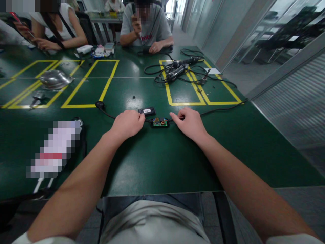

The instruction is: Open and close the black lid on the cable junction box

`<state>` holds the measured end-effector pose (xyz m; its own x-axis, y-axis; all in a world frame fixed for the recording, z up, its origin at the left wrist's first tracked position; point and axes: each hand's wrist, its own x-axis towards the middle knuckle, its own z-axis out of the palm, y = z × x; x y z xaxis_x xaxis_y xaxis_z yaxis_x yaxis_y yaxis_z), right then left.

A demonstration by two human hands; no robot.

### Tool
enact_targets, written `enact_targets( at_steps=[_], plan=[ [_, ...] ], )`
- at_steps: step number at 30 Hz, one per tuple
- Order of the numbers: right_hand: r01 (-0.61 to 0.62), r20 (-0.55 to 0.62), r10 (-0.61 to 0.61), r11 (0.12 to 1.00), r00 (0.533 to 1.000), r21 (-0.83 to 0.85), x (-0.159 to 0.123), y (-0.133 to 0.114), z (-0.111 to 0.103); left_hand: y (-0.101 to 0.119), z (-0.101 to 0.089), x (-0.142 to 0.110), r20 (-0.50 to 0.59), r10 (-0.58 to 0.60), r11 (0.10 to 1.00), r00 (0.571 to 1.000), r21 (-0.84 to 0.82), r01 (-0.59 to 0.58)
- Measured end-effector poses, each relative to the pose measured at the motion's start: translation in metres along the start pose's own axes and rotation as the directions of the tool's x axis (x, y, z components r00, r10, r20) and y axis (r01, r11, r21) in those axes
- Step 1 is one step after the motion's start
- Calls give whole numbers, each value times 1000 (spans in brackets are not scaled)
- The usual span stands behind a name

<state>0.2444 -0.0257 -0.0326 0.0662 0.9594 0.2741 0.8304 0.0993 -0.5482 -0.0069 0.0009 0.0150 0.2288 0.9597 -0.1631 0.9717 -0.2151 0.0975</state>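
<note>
One circuit board [160, 123] between hands [128, 124] [191, 122]

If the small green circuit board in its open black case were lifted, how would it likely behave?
The small green circuit board in its open black case looks stiff and probably light, being small and flat. Its exposed components suggest fragility. The thin black cable curving beyond the right hand looks floppy, so would likely trail.

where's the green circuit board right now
In the head view, the green circuit board sits mid-picture between the left hand and the right hand, below and right of the black ribbed piece.
</note>
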Motion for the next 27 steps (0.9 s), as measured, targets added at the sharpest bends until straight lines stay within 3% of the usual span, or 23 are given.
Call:
enact_targets(
  at_steps=[13, 27],
  plan=[
    [32, -1, -32, 999, 999, -12, 0, 9, 6, 2, -4, -2, 33, -1, 1000, 999, 20, 0],
    [45, 42, -44, 999, 998, -26, 0, 11, 5, -5, 7, 2, -19, 37, 999, 999, -10, -37]
  ],
)
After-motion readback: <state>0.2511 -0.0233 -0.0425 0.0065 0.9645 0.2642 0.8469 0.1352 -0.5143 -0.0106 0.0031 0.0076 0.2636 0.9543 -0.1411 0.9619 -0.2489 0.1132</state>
